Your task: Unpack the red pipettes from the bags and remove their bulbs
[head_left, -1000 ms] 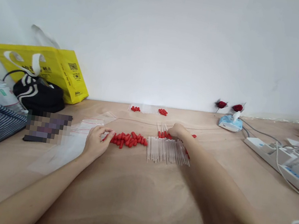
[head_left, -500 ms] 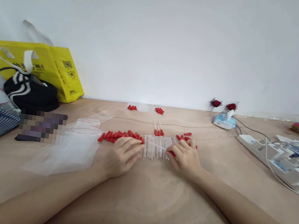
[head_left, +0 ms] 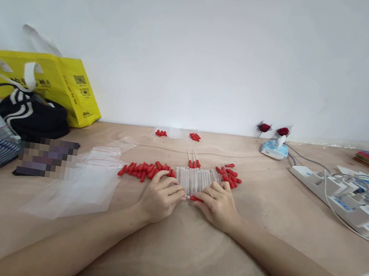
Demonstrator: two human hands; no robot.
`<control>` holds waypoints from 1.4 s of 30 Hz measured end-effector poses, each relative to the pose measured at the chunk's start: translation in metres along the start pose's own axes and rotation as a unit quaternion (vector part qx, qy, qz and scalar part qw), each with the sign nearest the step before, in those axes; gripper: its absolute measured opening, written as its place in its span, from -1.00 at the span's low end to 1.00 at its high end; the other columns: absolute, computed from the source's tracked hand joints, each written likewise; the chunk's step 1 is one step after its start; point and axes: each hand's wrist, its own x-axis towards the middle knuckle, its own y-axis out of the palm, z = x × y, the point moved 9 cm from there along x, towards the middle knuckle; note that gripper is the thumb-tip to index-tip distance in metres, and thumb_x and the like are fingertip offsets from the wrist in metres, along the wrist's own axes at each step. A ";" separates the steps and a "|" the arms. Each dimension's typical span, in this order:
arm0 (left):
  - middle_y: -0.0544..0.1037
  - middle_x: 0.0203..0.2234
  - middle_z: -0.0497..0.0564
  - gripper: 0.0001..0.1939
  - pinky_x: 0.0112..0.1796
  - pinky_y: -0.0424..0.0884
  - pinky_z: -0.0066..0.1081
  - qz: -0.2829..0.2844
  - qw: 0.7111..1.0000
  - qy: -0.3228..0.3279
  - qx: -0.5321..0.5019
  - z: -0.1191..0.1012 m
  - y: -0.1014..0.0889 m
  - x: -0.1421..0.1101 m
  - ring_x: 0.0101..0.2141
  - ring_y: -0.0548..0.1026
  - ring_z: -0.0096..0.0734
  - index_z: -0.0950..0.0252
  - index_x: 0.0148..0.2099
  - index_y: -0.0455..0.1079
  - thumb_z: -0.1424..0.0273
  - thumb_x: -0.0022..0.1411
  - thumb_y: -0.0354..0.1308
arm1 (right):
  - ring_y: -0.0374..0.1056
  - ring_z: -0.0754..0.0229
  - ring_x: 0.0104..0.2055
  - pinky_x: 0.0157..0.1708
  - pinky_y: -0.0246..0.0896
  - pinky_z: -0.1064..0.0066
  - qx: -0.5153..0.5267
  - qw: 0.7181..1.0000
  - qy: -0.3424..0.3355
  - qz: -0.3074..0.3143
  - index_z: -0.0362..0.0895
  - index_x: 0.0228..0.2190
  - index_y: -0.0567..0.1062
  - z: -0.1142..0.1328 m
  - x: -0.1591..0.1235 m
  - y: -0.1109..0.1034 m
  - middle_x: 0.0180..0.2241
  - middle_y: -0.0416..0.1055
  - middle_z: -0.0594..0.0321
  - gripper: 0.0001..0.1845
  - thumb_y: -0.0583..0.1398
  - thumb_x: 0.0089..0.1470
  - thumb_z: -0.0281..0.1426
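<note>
In the head view my left hand (head_left: 163, 197) pinches one end of a clear dropper tube (head_left: 187, 197). My right hand (head_left: 219, 205) is closed on a red rubber bulb (head_left: 197, 199) in line with the tube's other end; fingers hide how far the two overlap. Just beyond my fingertips lies a row of clear tubes (head_left: 195, 180). Loose red bulbs (head_left: 144, 169) are heaped to the left of the row, and more red bulbs (head_left: 231, 177) lie to its right. Several droppers with red bulbs (head_left: 195, 164) lie behind the row.
Clear zip bags (head_left: 92, 189) lie flat at the left, near a pixelated dark object (head_left: 48, 158). Against the wall sits a bag with tubes and red bulbs (head_left: 178, 133). A yellow bag (head_left: 82, 94) stands back left; a power strip (head_left: 317, 187) with cables lies right.
My hands have come closer together and nearer to me. The tube, slanting over the row before, is now level at its near edge, with my left fingers closed on its end.
</note>
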 end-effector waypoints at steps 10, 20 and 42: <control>0.54 -0.48 -0.09 -0.88 -0.03 0.06 -0.10 -0.001 1.000 0.023 -0.007 -0.006 -0.001 -0.001 -0.37 0.41 -0.40 0.28 -0.37 0.37 0.48 0.16 0.01 | 0.07 0.27 -0.45 -0.40 -0.25 0.34 0.011 1.000 -0.002 0.008 -0.14 -0.53 0.44 0.001 -0.002 0.001 -0.61 0.31 0.29 -0.75 0.06 0.07 -0.32; 0.53 -0.48 -0.06 -0.85 -0.07 0.15 -0.17 -0.002 1.000 0.018 -0.010 -0.007 -0.003 0.000 -0.37 0.40 -0.41 0.26 -0.36 0.38 0.51 0.15 -0.01 | 0.09 0.27 -0.46 -0.41 -0.27 0.35 0.004 0.999 -0.038 0.011 -0.14 -0.48 0.44 0.005 -0.004 0.000 -0.61 0.26 0.30 -0.79 0.02 0.05 -0.42; 0.53 -0.43 0.01 -0.84 -0.37 0.36 -0.46 0.208 0.860 -0.396 -0.247 0.067 0.064 0.045 -0.39 0.46 -0.42 0.34 -0.32 0.39 0.46 0.09 -0.01 | 0.31 0.19 -0.40 -0.38 -0.03 0.39 -0.008 0.871 0.488 0.052 -0.09 -0.48 0.48 -0.202 -0.031 0.003 -0.49 0.45 0.27 -0.70 0.13 -0.12 -0.14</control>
